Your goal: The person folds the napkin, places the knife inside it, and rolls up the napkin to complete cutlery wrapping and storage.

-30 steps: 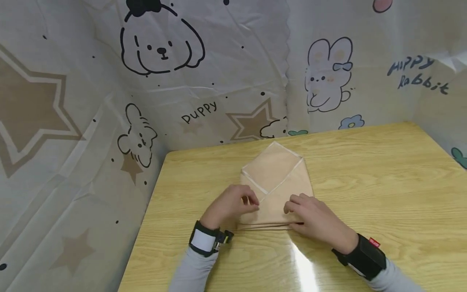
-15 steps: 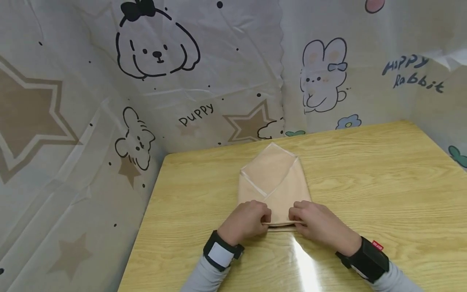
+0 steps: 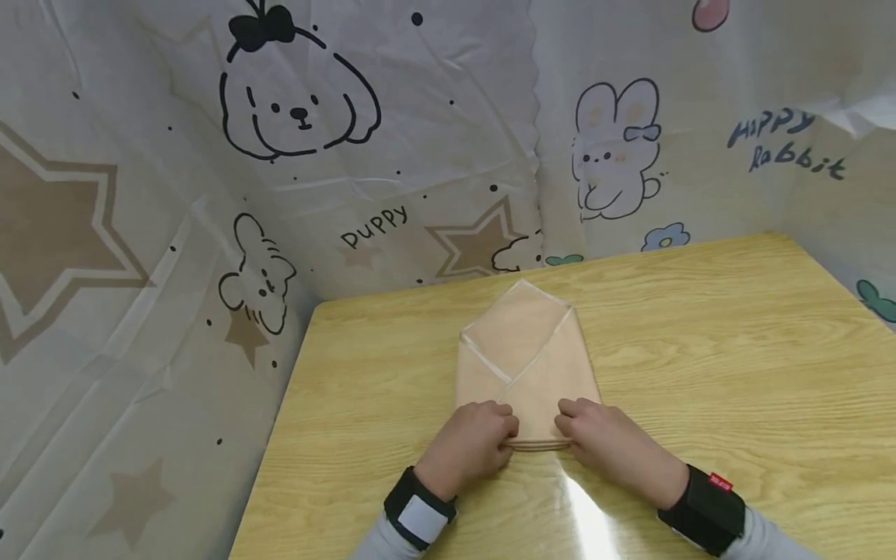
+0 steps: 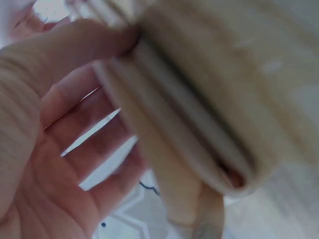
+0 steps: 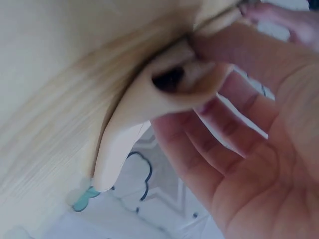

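Observation:
A peach-beige folded cloth (image 3: pixel 546 373) lies on the table in the head view, its far end a point like an envelope flap, with pale trim lines making a diamond. My left hand (image 3: pixel 470 439) pinches its near edge at the left corner. At the right corner my right hand (image 3: pixel 616 442) grips the same edge, thumb below and fingers over the top. The left wrist view shows stacked layers of the cloth (image 4: pixel 164 129) beside the thumb, blurred. In the right wrist view the cloth (image 5: pixel 124 117) bends into a rounded fold with a dark hollow inside.
The wood-grain table (image 3: pixel 714 350) extends to both sides of the cloth. Behind it and along the left hangs a pale curtain (image 3: pixel 448 140) printed with cartoon animals and stars. Black straps (image 3: pixel 707 509) are worn on both wrists.
My left hand has come down and right from above the cloth onto its near edge. That edge, raised slightly half a second ago, now lies lower, its layers closer together.

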`<state>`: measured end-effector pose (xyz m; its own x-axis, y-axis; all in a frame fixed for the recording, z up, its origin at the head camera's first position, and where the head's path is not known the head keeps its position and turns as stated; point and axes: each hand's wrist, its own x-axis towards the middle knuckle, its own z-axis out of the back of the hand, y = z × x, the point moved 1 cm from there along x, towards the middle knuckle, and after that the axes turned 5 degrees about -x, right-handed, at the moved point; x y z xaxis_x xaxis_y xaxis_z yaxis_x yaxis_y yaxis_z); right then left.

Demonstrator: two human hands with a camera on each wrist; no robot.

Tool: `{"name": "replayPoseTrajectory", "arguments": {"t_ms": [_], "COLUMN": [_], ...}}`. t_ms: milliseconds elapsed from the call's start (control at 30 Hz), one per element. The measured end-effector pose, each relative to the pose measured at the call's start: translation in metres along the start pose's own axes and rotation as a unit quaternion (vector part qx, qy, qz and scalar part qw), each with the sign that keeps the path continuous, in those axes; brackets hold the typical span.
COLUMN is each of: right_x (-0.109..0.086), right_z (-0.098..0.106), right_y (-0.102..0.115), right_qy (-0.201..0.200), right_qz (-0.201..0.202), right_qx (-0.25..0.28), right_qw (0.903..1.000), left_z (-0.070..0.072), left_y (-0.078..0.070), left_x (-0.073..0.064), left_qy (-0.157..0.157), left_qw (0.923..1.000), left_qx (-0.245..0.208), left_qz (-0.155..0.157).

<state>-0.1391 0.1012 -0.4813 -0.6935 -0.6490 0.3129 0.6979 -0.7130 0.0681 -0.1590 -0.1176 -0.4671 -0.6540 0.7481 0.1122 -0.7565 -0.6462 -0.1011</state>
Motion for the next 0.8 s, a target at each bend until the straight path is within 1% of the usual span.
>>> {"name": "replayPoseTrajectory", "arguments": {"t_ms": [67,133,233,433,500,600,633,700,800], "right_x": [0.000,0.001,0.003,0.004,0.003,0.003,0.004,0.005,0.008], "right_z": [-0.001,-0.001,0.000,0.001,0.001,0.000,0.000,-0.002,-0.004], "right_y": [0.004,0.006,0.008,0.010,0.008,0.002,0.000,-0.004,-0.010], "right_qy": [-0.006,-0.013,-0.021,-0.035,-0.037,-0.038,-0.036,-0.027,-0.016], "right_qz": [0.003,0.002,-0.002,0.004,0.004,-0.002,-0.008,-0.015,-0.029], "right_qx": [-0.021,-0.032,-0.039,-0.045,-0.044,-0.035,-0.026,-0.011,0.003], "right_qw": [0.9998,0.9994,0.9990,0.9984,0.9983,0.9987,0.9990,0.9995,0.9995], "left_z": [-0.002,-0.002,-0.001,-0.002,-0.003,-0.004,-0.003,-0.002,-0.002], "left_y": [-0.002,-0.003,-0.003,-0.004,-0.004,-0.002,-0.001,0.003,0.011], "left_x": [-0.001,0.000,0.000,-0.006,-0.007,-0.006,-0.005,-0.002,0.002], "left_qy": [-0.021,-0.033,-0.033,-0.013,-0.017,-0.031,-0.035,-0.032,-0.006], "left_qw": [0.9994,0.9988,0.9988,0.9994,0.9991,0.9982,0.9981,0.9991,0.9994], "left_qx": [0.020,0.028,0.030,0.032,0.039,0.046,0.044,0.022,-0.033], "left_qz": [-0.016,-0.021,-0.019,-0.005,-0.008,-0.021,-0.024,-0.018,0.005]}}
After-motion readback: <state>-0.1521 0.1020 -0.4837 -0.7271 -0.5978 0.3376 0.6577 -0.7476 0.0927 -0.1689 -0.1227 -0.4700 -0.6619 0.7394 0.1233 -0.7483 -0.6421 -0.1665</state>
